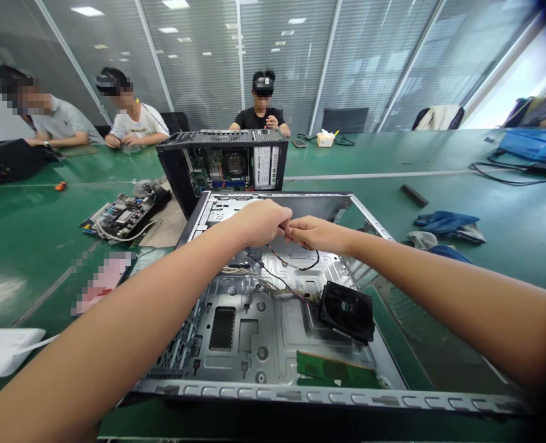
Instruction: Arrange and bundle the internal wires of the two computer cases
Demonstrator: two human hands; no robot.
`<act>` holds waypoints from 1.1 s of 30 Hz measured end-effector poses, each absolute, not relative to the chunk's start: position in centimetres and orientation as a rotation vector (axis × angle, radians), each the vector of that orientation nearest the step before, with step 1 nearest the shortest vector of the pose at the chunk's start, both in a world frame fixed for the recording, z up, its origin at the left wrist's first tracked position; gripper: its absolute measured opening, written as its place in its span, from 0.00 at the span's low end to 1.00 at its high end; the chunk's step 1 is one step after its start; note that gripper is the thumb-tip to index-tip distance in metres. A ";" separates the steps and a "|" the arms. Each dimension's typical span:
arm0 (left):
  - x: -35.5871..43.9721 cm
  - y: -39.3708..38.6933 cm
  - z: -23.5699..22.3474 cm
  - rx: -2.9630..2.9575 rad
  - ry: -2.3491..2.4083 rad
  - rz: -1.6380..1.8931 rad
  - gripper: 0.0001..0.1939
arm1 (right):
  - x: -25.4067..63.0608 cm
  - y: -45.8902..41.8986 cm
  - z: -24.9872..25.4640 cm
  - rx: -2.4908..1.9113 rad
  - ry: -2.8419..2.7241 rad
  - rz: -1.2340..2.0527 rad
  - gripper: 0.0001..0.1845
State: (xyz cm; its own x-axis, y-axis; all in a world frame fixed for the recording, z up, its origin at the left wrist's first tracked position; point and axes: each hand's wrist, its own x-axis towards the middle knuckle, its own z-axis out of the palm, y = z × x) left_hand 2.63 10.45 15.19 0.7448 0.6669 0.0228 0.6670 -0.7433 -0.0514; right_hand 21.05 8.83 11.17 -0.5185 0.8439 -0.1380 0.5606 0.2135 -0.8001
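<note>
An open, nearly stripped computer case (273,394) lies flat on the green table in front of me. Above its middle my left hand (259,223) and my right hand (313,234) meet, both pinched shut on a thin red-and-black fan cable (300,266). The cable loops down to a black cooling fan (347,309) lying loose on the case floor at the right. A green circuit strip (332,371) lies near the case's front edge.
A second open case (222,161) with a motherboard stands behind. A loose motherboard (125,215) lies at the left, blue gloves (446,223) at the right, a white box (5,351) at the near left. Three people sit at the far side.
</note>
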 end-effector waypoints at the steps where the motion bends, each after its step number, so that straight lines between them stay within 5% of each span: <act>1: 2.6 10.4 15.1 -2.881 -1.121 -0.016 0.08 | 21.1 8.8 11.1 -1.296 -2.176 1.200 0.14; 18: 2.8 9.6 15.0 -2.825 -1.107 -0.033 0.07 | 21.1 8.5 11.6 -1.297 -2.332 1.030 0.13; 33: 1.8 10.6 15.6 -2.638 -0.433 -0.008 0.10 | 21.1 8.7 12.2 -1.228 -2.413 0.907 0.11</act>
State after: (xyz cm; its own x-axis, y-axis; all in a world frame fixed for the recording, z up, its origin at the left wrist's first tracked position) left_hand 1.77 10.56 15.60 0.9503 0.3012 0.0789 0.3039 -0.8426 -0.4446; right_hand 21.11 8.69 12.19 -0.5971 0.8017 -0.0292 0.6224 0.4400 -0.6474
